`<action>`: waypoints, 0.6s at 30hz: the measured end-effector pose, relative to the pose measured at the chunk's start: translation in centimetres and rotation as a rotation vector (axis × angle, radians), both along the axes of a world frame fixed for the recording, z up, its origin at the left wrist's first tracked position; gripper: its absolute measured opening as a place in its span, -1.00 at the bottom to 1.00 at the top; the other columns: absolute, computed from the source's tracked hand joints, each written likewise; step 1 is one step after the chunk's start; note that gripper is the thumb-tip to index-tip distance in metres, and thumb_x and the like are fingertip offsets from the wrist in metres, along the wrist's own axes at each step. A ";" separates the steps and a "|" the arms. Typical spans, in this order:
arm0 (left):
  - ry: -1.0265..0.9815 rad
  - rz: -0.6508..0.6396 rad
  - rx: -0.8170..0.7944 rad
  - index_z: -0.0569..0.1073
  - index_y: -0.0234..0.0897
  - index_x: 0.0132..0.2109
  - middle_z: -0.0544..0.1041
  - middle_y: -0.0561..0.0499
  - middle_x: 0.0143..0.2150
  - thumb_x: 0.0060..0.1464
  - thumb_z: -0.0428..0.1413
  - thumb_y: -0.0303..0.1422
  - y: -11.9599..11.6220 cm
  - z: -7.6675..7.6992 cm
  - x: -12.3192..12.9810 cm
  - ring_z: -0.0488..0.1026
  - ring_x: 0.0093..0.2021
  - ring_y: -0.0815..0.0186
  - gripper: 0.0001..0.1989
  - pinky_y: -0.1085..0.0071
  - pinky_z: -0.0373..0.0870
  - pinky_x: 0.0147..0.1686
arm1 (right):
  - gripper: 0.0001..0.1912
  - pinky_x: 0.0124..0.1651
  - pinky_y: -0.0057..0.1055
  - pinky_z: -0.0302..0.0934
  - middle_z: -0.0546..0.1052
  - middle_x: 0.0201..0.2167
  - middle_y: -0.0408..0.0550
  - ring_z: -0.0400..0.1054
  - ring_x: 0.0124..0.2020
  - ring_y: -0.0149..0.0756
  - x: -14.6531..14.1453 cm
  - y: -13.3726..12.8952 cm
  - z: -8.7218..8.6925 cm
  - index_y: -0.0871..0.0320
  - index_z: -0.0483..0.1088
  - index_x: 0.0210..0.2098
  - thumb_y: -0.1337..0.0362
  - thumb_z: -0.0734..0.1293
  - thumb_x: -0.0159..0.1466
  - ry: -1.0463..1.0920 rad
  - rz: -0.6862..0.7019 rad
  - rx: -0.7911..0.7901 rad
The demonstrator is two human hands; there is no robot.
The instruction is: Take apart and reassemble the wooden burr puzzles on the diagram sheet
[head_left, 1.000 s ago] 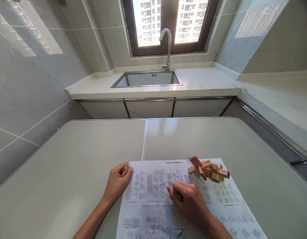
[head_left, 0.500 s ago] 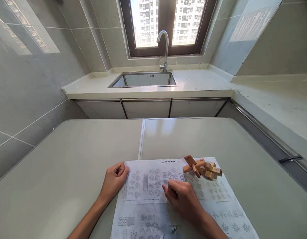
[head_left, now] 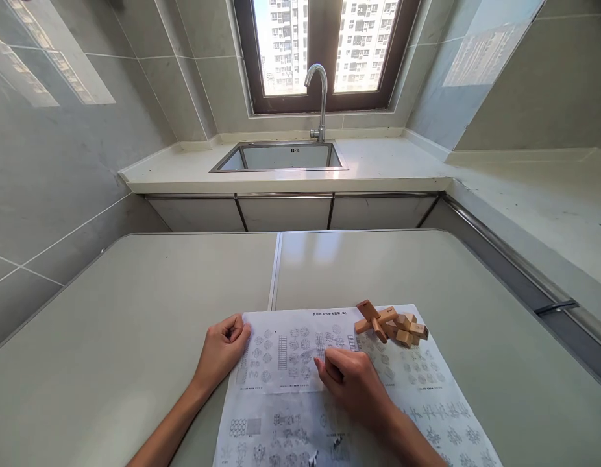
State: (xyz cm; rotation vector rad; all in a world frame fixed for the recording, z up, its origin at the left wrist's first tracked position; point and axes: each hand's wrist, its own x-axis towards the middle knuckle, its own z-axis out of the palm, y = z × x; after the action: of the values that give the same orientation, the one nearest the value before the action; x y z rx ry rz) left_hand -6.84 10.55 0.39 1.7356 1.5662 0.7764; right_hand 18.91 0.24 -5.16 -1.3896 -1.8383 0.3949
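Note:
A printed paper sheet (head_left: 261, 405) with rows of small diagrams lies on the table in the head view, creased and torn near its bottom. My left hand (head_left: 226, 344) rests as a loose fist against the sheet's upper left corner, nothing visible in it. Over the middle of the sheet, my right hand (head_left: 352, 383) is curled closed with the thumb pointing left, and it covers some diagrams. Beyond the right hand, two interlocking wooden puzzles touch or nearly touch on the sheet's upper right: a reddish-brown cross-shaped one (head_left: 376, 320) and a lighter, chunkier one (head_left: 408, 329).
The pale table (head_left: 135, 324) has a seam (head_left: 276, 272) running away from me. Behind it stands a white counter (head_left: 378, 159) with a sink (head_left: 281, 155) and a metal tap (head_left: 322, 97) under a window. Another counter (head_left: 548, 188) runs along the right.
The camera view has shifted very slightly. Both hands, the sheet and the wooden puzzles keep their places relative to one another.

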 end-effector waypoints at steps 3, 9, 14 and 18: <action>-0.004 -0.002 -0.002 -0.02 -0.17 -0.48 -0.02 0.16 -0.51 0.11 0.07 -0.17 -0.1 0.0 0.0 -0.04 -0.48 0.39 -0.58 0.44 -0.04 -0.47 | -0.57 -0.49 -0.45 -0.13 0.04 -0.60 -0.31 -0.10 -0.59 -0.46 0.1 0.0 0.0 0.06 -0.07 -0.49 0.36 0.22 0.44 -0.004 0.000 0.004; -0.020 -0.011 0.004 -0.03 -0.17 -0.48 -0.03 0.17 -0.51 0.12 0.08 -0.17 -0.2 0.0 0.0 -0.06 -0.48 0.40 -0.57 0.46 -0.04 -0.48 | -0.57 -0.50 -0.46 -0.14 0.03 -0.60 -0.31 -0.12 -0.58 -0.45 0.2 0.1 0.2 0.07 -0.05 -0.51 0.36 0.21 0.44 0.001 0.008 0.010; -0.018 -0.017 0.005 -0.03 -0.17 -0.48 -0.01 0.16 -0.52 0.11 0.07 -0.17 -0.1 -0.1 -0.1 -0.04 -0.48 0.40 -0.57 0.47 -0.03 -0.47 | -0.57 -0.50 -0.47 -0.11 0.04 -0.61 -0.31 -0.11 -0.58 -0.46 0.1 0.0 0.2 0.06 -0.06 -0.50 0.34 0.22 0.45 0.001 0.002 0.002; -0.007 -0.010 0.005 -0.04 -0.17 -0.48 -0.02 0.17 -0.52 0.12 0.07 -0.17 -0.2 -0.1 -0.1 -0.05 -0.48 0.40 -0.57 0.46 -0.03 -0.47 | -0.57 -0.50 -0.47 -0.12 0.04 -0.61 -0.31 -0.10 -0.59 -0.46 0.1 0.0 0.1 0.06 -0.08 -0.49 0.33 0.21 0.45 -0.001 0.001 -0.001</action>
State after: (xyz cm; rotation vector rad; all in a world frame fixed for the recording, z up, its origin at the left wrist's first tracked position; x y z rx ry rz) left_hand -6.92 10.37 0.27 1.7411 1.5506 0.7810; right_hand 18.97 0.25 -5.03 -1.3901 -1.8403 0.3959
